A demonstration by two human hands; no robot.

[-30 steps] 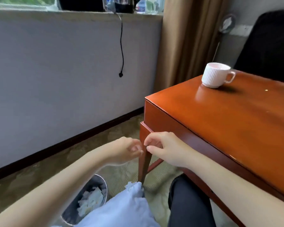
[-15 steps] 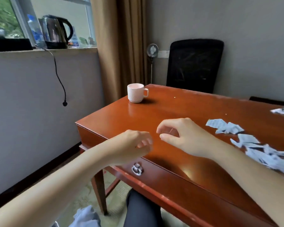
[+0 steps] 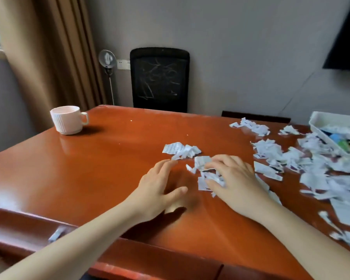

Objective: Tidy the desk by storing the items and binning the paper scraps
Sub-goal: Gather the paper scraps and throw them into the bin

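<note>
A cup (image 3: 68, 119) stands on the desk (image 3: 109, 168) at its far left. Paper scraps (image 3: 291, 158) lie across the right half, beside a tray (image 3: 319, 120) at the far right edge. A chair (image 3: 159, 79) stands behind the desk.

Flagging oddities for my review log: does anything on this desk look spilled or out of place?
Yes. Torn paper scraps litter the right half of the desk, piled against the white tray. The mug stands upright, nothing spilled.
</note>
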